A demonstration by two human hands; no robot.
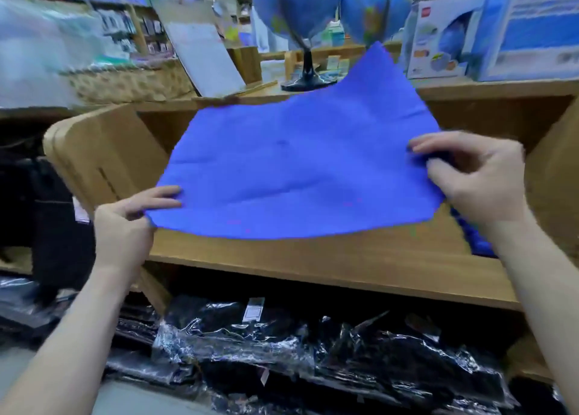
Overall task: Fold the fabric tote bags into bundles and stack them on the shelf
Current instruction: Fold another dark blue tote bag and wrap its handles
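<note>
A bright blue fabric tote bag [297,164] is stretched out flat above the wooden shelf [329,258], its far corner rising toward the globes. My left hand [125,223] pinches its near left corner, thumb on top. My right hand [476,176] pinches the right edge, fingers curled over the cloth. More blue fabric [476,236] lies on the shelf under my right wrist, mostly hidden.
Cardboard boxes stand at the shelf's left [103,154] and right [557,176]. Two blue globes [297,10] on stands sit on the upper ledge, with a woven basket [131,82] to the left and boxed goods [470,35] at right. Black plastic-wrapped packs [313,352] fill the lower shelf.
</note>
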